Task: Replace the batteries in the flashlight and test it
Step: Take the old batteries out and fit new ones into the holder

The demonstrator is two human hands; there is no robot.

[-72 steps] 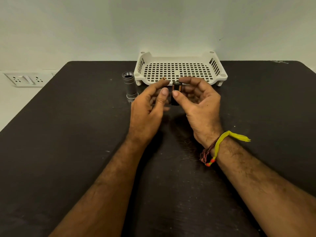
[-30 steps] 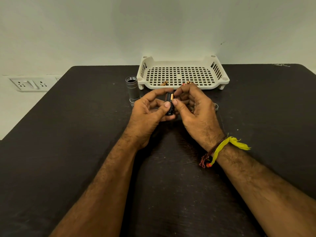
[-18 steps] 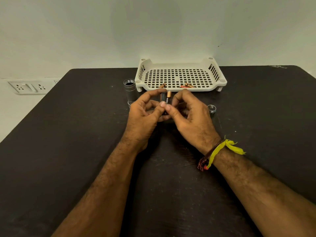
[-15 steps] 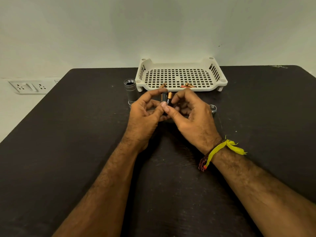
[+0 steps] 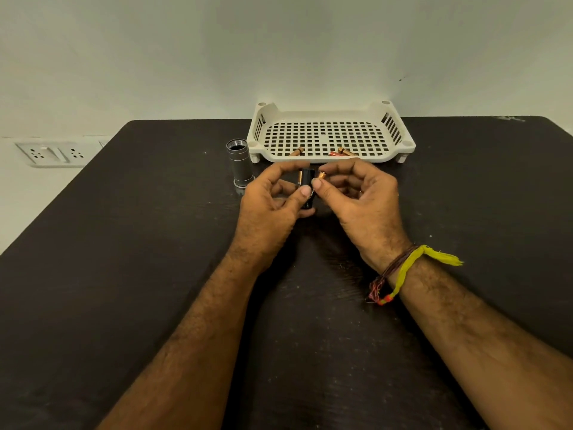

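My left hand (image 5: 269, 202) grips a small black battery holder (image 5: 308, 189) upright above the dark table, with one battery still showing at its left side. My right hand (image 5: 361, 197) pinches a copper-topped battery (image 5: 321, 175) just right of the holder's top. The silver flashlight body (image 5: 239, 164) stands upright and open-ended to the left of my hands. Loose batteries (image 5: 340, 153) lie along the front of the white perforated tray (image 5: 400, 141).
The dark table (image 5: 124, 274) reaches to the wall at the back. A white socket plate (image 5: 51, 154) sits on the wall at the left. My right hand hides the small silver cap seen earlier.
My right hand has pulled a battery out of the holder and moved it slightly right. The holder stays in my left hand. The view has tilted a little.
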